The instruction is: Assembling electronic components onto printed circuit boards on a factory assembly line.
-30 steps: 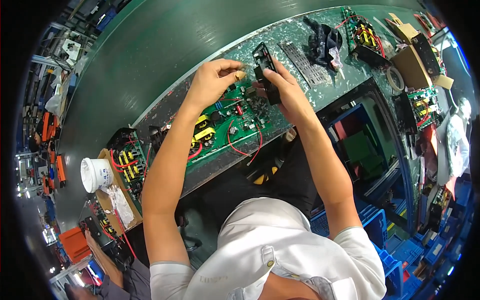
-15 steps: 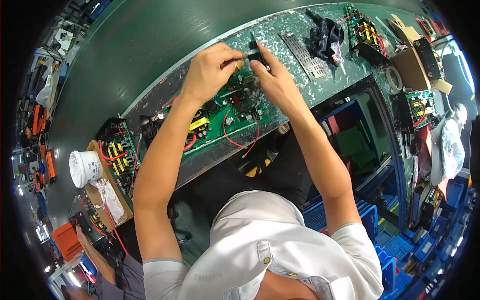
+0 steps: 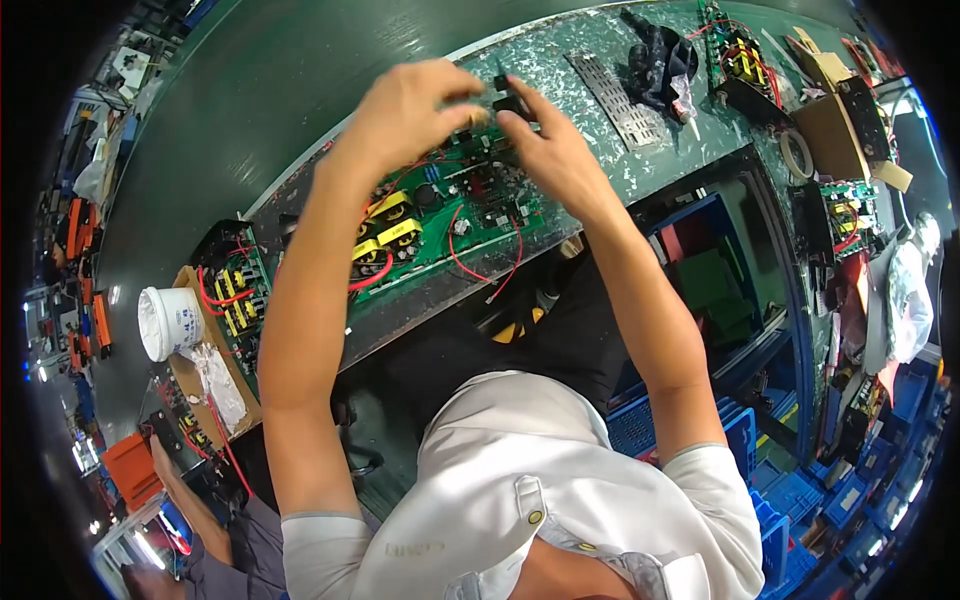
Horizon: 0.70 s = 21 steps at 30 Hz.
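Observation:
My right hand (image 3: 552, 150) pinches a small black part (image 3: 508, 98) between thumb and fingers, above the far edge of a green circuit board (image 3: 455, 245). Its exact kind is hard to make out. Just to its left, my left hand (image 3: 405, 115) is blurred by motion; its forefinger and thumb stand apart, and no held thing is clear. A yellowish tip shows by the thumb. Yellow-wrapped transformers (image 3: 400, 232) and a loose red wire (image 3: 468, 268) are on the board, which lies along the bench in front of me. My left forearm covers part of it.
A perforated metal strip (image 3: 612, 98) and a black cloth-like bundle (image 3: 660, 62) lie to the right. At left are another circuit board (image 3: 235, 300) and a white tub (image 3: 170, 322). A tape roll (image 3: 795, 157) and a cardboard box (image 3: 832, 140) stand right. A co-worker's arm (image 3: 195, 505) shows lower left.
My left hand has drawn away up and left from the black part, and its fingers have parted. My right hand keeps the part, barely moving. More of the board now shows.

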Available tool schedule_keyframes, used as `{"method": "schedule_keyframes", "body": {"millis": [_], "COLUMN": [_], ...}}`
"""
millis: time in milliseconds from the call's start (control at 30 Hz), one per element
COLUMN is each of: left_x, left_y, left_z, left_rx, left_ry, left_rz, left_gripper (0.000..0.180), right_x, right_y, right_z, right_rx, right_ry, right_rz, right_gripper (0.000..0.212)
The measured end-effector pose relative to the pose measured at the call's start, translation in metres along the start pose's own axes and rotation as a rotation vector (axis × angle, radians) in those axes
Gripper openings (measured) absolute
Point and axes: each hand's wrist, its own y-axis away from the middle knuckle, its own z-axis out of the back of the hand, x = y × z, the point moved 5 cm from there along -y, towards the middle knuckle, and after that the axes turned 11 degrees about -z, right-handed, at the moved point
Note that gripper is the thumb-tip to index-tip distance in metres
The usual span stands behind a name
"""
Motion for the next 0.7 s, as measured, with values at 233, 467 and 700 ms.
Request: {"method": "schedule_keyframes", "body": {"millis": [233, 467, 700], "left_x": [0.052, 0.043, 0.050], "left_y": [0.026, 0.075, 0.084], "left_z": [0.026, 0.023, 0.017], "left_rx": [0.242, 0.429, 0.173], "left_ry": [0.089, 0.043, 0.402], "left_rz": [0.469, 0.497, 0.550], "left_gripper": [0.036, 0.041, 0.030], "right_x": [-0.013, -0.015, -0.013], "right_y": [0.012, 0.016, 0.014], "right_z": [0.002, 0.005, 0.005], "right_rx": [0.052, 0.075, 0.071], "right_ry": [-0.329, -0.357, -0.348], "right_rz": [-0.163, -0.157, -0.193], "right_gripper": [0.055, 0.057, 0.057]}}
